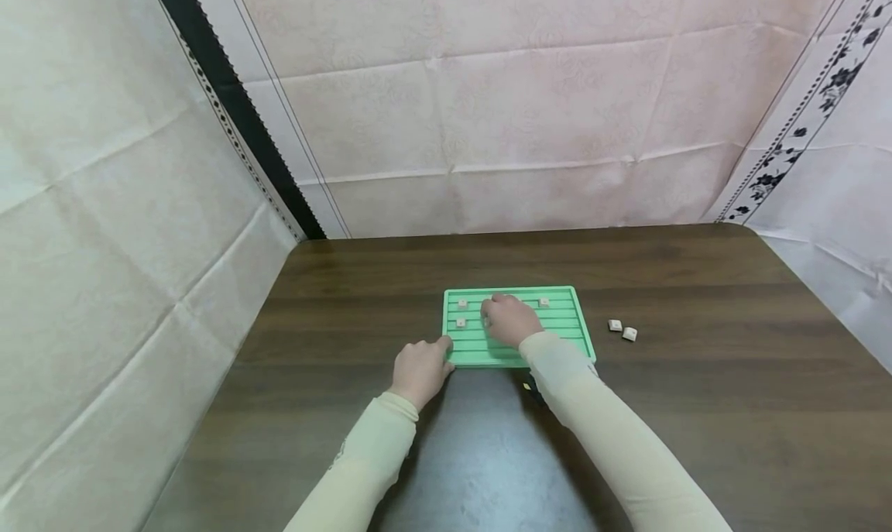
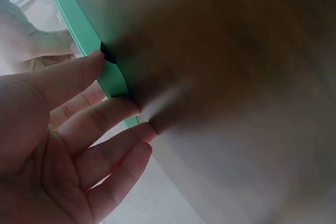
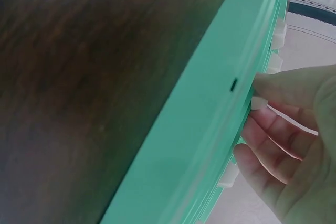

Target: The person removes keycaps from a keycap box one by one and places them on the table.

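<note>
A green board point(image 1: 516, 356) with raised ridges across it lies on the table. My left hand point(image 1: 421, 371) holds its near left corner; in the left wrist view the thumb presses the board's edge point(image 2: 113, 80) and other fingertips rest by it. Over the middle of the board, my right hand point(image 1: 510, 320) pinches a small white tile point(image 3: 258, 103) between thumb and fingers, close to the ridges. Other white tiles sit on the board: one at upper left point(image 1: 462, 304), another just below it point(image 1: 461, 323), and one at upper right point(image 1: 543, 303).
Two loose white tiles, one nearer the board point(image 1: 615, 325) and one beside it point(image 1: 630, 334), lie right of the board on the brown wooden table point(image 1: 697, 377). Pale cloth point(image 1: 543, 114) hangs behind the table's far edge and along both sides.
</note>
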The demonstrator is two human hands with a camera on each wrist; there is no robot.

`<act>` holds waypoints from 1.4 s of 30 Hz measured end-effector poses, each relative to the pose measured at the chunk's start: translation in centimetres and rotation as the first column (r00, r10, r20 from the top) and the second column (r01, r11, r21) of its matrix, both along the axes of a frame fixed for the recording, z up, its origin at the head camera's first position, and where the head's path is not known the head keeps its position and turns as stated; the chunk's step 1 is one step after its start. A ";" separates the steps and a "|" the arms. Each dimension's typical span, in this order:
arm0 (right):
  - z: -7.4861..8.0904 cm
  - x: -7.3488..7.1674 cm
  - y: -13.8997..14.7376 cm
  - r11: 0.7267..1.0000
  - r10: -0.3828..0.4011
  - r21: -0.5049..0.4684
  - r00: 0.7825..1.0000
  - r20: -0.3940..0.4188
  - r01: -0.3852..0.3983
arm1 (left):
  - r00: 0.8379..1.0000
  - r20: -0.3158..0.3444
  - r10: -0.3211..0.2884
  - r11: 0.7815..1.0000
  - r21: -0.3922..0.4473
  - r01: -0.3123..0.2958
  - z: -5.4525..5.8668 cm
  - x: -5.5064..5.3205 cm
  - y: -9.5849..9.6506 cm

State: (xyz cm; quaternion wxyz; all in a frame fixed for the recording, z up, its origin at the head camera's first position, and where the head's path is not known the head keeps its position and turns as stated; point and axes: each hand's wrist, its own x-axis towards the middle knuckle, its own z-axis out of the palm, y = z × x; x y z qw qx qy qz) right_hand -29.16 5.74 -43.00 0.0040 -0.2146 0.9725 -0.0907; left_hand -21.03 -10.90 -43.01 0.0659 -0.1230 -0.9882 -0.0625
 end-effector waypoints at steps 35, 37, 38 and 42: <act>2.6 0.6 14.4 0.930 -0.260 -0.234 0.958 0.117 0.282 | 0.999 0.034 0.014 1.000 -0.015 -0.014 0.2 0.0 0.0; 2.5 0.8 15.5 0.930 -0.271 -0.224 0.955 0.119 0.292 | 0.999 0.034 0.012 1.000 -0.013 -0.012 0.1 0.0 0.0; 2.5 0.8 16.1 0.930 -0.276 -0.218 0.954 0.118 0.296 | 0.999 0.033 0.011 1.000 -0.011 -0.011 0.1 0.0 0.0; 1.8 1.2 18.3 0.930 -0.300 -0.185 0.947 0.112 0.316 | 1.000 0.028 0.008 1.000 -0.009 -0.008 0.0 0.0 0.1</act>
